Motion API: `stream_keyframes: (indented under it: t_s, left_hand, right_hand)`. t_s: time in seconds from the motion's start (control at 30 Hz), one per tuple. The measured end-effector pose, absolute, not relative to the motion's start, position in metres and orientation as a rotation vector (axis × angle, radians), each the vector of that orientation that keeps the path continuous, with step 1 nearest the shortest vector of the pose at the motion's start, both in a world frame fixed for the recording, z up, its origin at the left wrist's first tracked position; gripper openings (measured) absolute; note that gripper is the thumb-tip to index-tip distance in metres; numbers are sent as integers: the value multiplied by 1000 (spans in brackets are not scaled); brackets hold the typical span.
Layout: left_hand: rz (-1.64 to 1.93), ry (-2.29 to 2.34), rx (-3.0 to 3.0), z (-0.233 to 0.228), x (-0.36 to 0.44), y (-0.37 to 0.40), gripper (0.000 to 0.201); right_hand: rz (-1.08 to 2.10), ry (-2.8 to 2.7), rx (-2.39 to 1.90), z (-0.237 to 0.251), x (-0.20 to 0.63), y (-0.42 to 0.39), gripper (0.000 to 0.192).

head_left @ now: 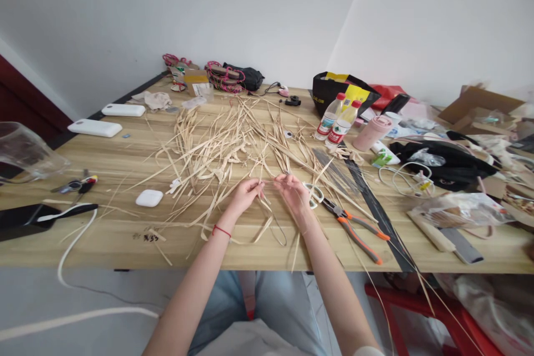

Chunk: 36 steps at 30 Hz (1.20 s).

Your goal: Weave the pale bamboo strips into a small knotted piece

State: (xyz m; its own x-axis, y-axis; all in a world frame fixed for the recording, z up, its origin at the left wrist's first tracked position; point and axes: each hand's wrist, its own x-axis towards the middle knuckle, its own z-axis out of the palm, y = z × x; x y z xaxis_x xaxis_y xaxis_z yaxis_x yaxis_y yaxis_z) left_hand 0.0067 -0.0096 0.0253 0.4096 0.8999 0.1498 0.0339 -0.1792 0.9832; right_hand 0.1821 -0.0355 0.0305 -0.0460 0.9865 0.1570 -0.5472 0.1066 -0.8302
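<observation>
From where I stand, the left hand (247,192) pinches a thin strand (270,182), fingertips together; it spans to the right hand (295,192), whose curled fingers seem to grip it too. Light, even tension between the 2 pinches should prevent snapping.

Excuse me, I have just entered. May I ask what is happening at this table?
A person works with pale strips at a table. The left hand and right hand are close together, pinching a thin strand between them. Most strips lie loose in a messy spread beyond the hands. Pliers lie beside the right hand, and two bottles stand farther back on that side.
</observation>
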Motion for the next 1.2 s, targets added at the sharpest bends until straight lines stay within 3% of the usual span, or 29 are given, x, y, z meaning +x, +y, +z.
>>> stream_keyframes:
  t_s: [0.67,1.2]
  left_hand:
    - [1108,882,1366,20,6,-8,33]
    - [1027,877,1138,8,10,-2,32]
  right_hand:
    - [1385,-1088,-715,30,172,-41,11]
    - [1338,-877,-688,31,182,-33,18]
